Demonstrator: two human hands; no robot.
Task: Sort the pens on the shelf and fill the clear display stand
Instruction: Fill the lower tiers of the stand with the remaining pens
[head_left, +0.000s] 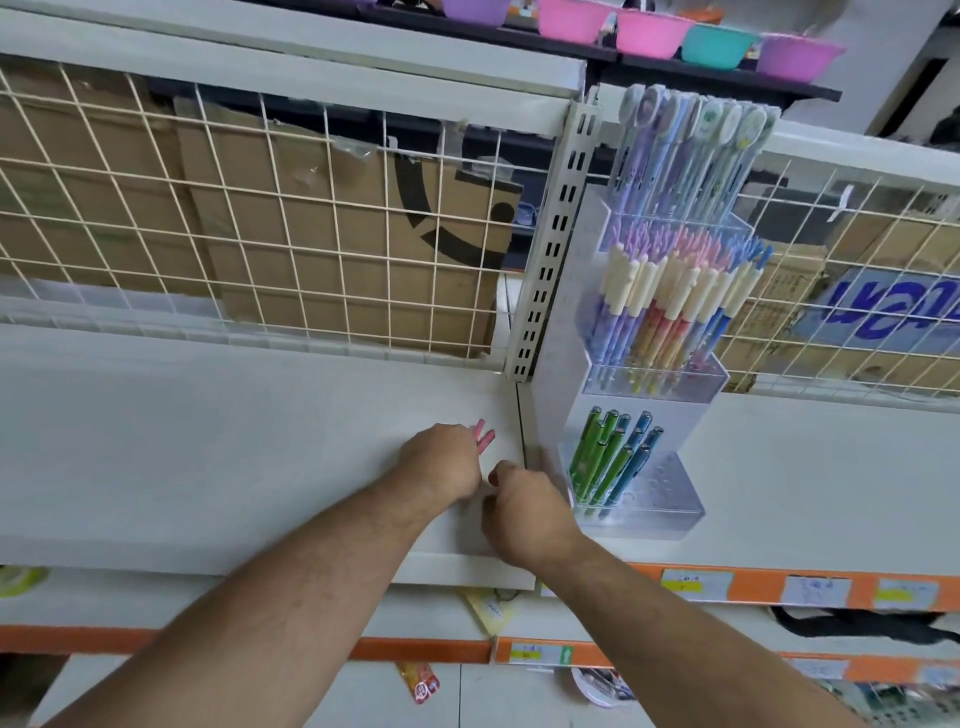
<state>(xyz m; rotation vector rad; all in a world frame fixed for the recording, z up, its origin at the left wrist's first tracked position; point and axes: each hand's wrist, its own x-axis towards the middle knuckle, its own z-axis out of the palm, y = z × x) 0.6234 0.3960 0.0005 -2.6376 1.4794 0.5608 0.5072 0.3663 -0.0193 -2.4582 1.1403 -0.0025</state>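
Gripping 2 pink pens (485, 435), left hand (447, 460) sits just beside right hand (524, 512).

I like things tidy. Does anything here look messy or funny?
The bottom tier of the clear display stand is only half full: green pens and blue pens crowd its left side, while the holes on its right stand bare.
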